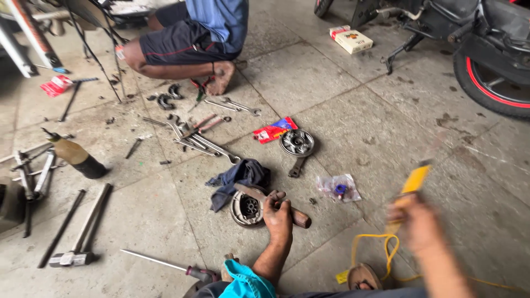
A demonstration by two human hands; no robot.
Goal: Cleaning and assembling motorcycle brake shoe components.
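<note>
A dark blue rag (pixel 241 177) lies on the grey stone floor (pixel 331 77) beside a dull grey metal drum (pixel 247 209). The blurred right hand (pixel 415 223) carries a yellow tool (pixel 409 190) (its cord (pixel 375 248) yellow too). A red packet (pixel 274 130), a red-rimmed black wheel (pixel 491 80), a turquoise cloth (pixel 245 281) and a brown-and-black bottle (pixel 77 155) add colour.

Workshop floor of grey stone slabs under flat daylight.

The floor (pixel 331 83) is laid in large grey slabs with dark joints, stained with oil and grit. A motorcycle (pixel 480 38) stands at the upper right, its rear wheel (pixel 491 83) rimmed in red. Metal stand legs (pixel 94 49) rise at the upper left. No wall or window is in view.
</note>
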